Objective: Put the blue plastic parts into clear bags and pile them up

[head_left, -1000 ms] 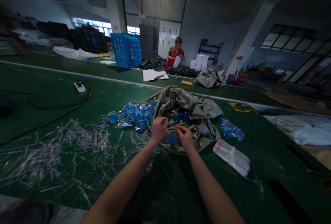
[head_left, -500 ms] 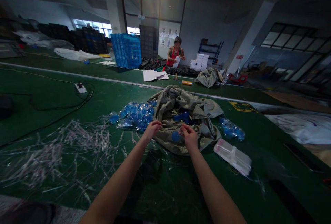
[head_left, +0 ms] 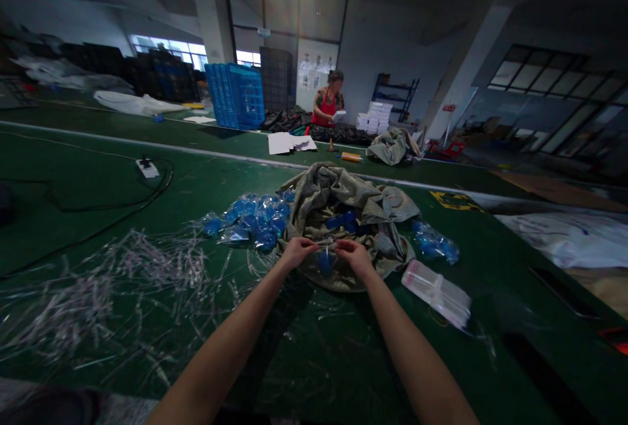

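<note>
Far left: shredded clear plastic strips (head_left: pixel 147 288) lie across your green desk (head_left: pixel 63 163).
Pile: blue plastic parts in clear wrap (head_left: pixel 250 222) sit beside the sack.
Left hand (head_left: pixel 297 252): fingers pinched on a thin clear strip (head_left: pixel 318 240).
Between hands: a blue plastic piece (head_left: pixel 324 263) hangs over an olive cloth sack (head_left: pixel 353 193).
Right hand (head_left: pixel 356 258): half-curled; grip unclear.
Far right: bagged blue parts (head_left: pixel 434 245), and a clear plastic pack (head_left: pixel 436 294) nearer you.
</note>
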### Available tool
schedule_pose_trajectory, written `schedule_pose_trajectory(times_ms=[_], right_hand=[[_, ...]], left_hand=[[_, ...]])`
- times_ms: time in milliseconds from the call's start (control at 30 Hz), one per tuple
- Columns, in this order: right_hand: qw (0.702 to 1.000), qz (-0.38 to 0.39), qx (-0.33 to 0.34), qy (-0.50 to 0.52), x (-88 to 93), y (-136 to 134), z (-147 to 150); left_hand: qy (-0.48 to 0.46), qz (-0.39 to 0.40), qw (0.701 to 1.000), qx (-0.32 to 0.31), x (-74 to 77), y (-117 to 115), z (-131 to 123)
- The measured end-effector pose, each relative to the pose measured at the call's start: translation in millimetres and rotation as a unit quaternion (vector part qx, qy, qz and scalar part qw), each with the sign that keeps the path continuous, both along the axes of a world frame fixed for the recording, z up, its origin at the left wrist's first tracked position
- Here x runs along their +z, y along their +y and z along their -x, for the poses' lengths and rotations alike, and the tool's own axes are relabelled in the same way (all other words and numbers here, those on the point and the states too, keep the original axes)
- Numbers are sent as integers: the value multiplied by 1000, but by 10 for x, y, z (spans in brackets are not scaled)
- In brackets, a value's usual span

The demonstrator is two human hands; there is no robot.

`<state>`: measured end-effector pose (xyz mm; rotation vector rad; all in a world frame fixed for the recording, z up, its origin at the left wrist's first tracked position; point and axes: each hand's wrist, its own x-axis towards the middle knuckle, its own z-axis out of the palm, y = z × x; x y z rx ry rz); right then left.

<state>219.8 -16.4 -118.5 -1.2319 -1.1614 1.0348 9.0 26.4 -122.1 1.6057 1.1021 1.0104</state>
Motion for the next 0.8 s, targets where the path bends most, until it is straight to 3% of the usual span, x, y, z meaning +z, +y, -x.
schedule_pose_trajectory(times_ms=[333,500,633,800], right_hand=[[996,-25,-3,-83,-158,113,-72],[995,-34,-4,-89,-226,94,-84],[995,-30,0,-96,-214,98,-94],[996,-6,-16,-86,-186,63,-129]], left_hand=[[1,-41,999,6,28,-48,112],[12,48,998,41,49,-100,140],[32,136,990,-10,86,-192,133],[56,156,985,-55,106,-309,119]])
